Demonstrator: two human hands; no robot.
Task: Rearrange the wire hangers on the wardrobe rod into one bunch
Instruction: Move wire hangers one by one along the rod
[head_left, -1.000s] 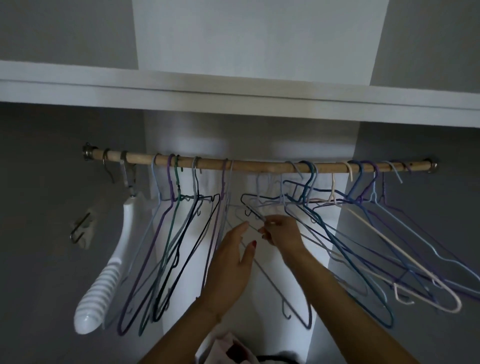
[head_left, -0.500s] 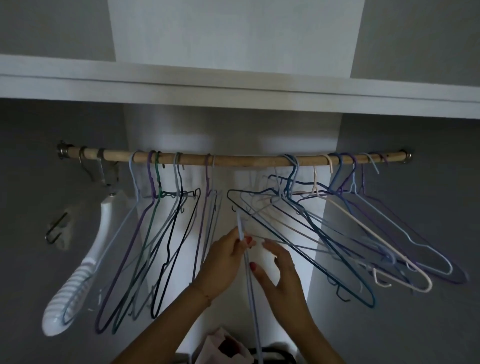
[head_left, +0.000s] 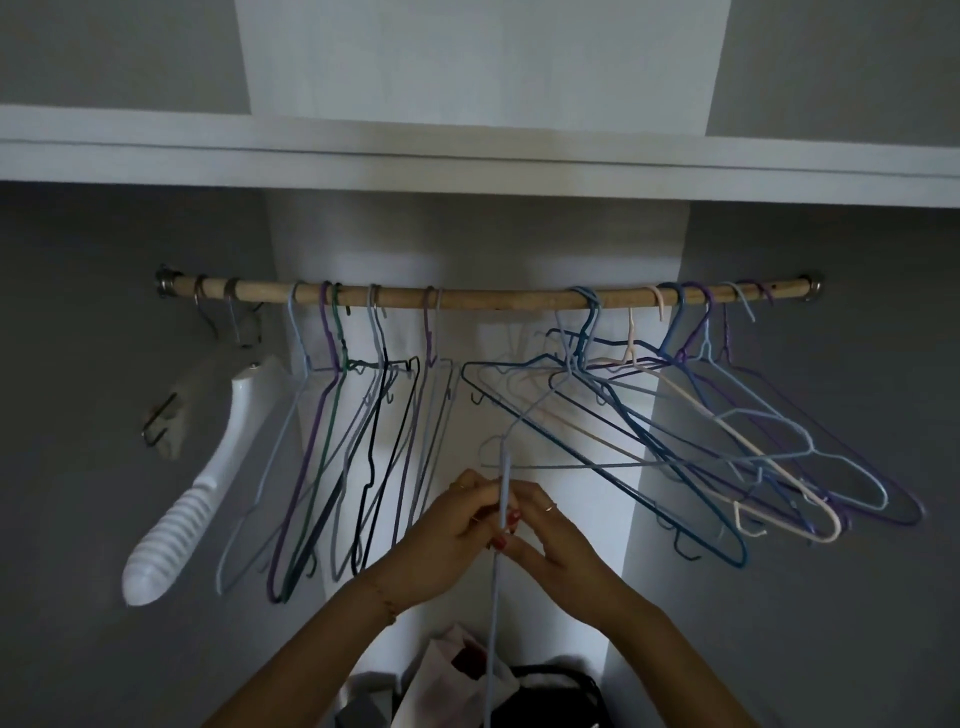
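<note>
A wooden rod (head_left: 493, 297) was seen spanning the wardrobe under a white shelf (head_left: 478, 166). Two groups of wire hangers were hung on it: a left group (head_left: 358, 441) hanging steeply and a tangled right group (head_left: 675, 426), well apart, with bare rod between. A white plastic hanger (head_left: 176, 499) was noted far left. One pale blue hanger (head_left: 501, 499) was held off the rod, pinched between the fingers of the left hand (head_left: 447, 535) and the right hand (head_left: 550, 540). Judgement: its hook should be turned upward and freed of neighbouring wires before being hooked beside one group.
</note>
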